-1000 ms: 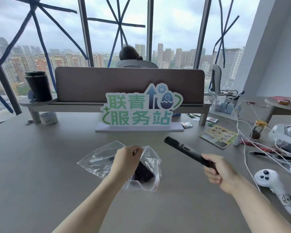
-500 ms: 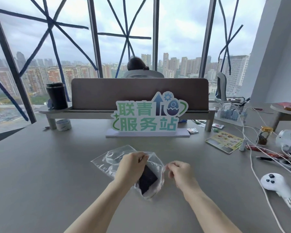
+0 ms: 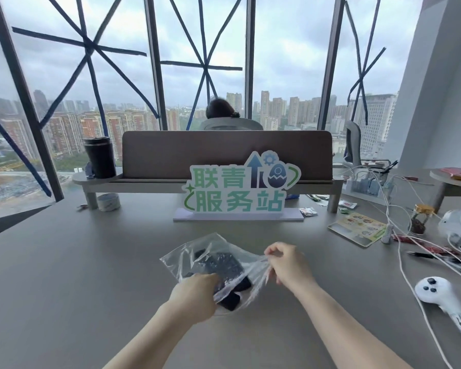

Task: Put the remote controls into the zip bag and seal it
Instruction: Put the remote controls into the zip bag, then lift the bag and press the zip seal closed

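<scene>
A clear zip bag (image 3: 189,253) lies on the grey table (image 3: 64,275) in front of me, with black remote controls (image 3: 222,266) inside it. One dark end (image 3: 230,300) pokes toward the bag's near opening. My left hand (image 3: 194,295) pinches the bag's near edge. My right hand (image 3: 286,261) pinches the bag's right edge and pulls the plastic taut. Both hands grip the opening end of the bag.
A green and white sign (image 3: 240,190) stands behind the bag. A white game controller (image 3: 442,296), white cables (image 3: 407,275), a pen (image 3: 421,254), a small jar (image 3: 419,218) and a card (image 3: 357,227) lie at the right. A black tumbler (image 3: 99,157) and tape roll (image 3: 108,202) are at back left.
One second ago my right hand held a long black remote in the air. That remote now lies inside the bag, and both hands have shifted along the bag's opening edge.
</scene>
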